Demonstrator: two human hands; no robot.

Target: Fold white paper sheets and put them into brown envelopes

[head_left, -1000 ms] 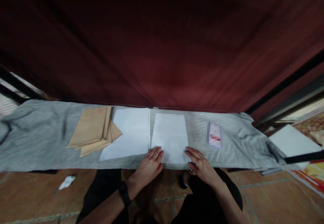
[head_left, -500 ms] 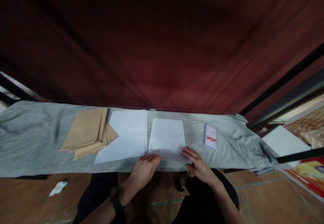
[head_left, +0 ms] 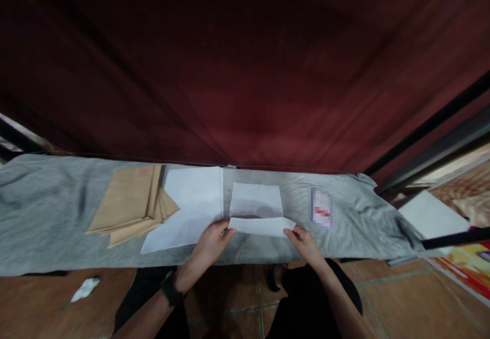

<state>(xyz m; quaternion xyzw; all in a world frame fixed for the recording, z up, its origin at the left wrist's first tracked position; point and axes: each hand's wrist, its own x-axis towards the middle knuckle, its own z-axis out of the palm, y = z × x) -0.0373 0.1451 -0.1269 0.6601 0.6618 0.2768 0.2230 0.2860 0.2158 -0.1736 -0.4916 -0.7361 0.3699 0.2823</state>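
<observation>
A white sheet of paper (head_left: 256, 200) lies on the grey cloth (head_left: 49, 211) in front of me, its near part lifted and curled back over itself. My left hand (head_left: 209, 244) pinches the lifted left corner. My right hand (head_left: 304, 242) pinches the lifted right corner. Both hands are closed on the sheet's near edge. A stack of white sheets (head_left: 191, 201) lies just left of it.
A pile of brown envelopes (head_left: 130, 203) lies at the left on the cloth. A small printed card (head_left: 321, 207) lies to the right. A dark red curtain (head_left: 245, 73) hangs behind. Another white sheet (head_left: 432, 214) and black bars are at far right. Tiled floor shows below.
My hands went from lying flat on the sheet's near corners to pinching them, and the near edge has been lifted and folded away from me.
</observation>
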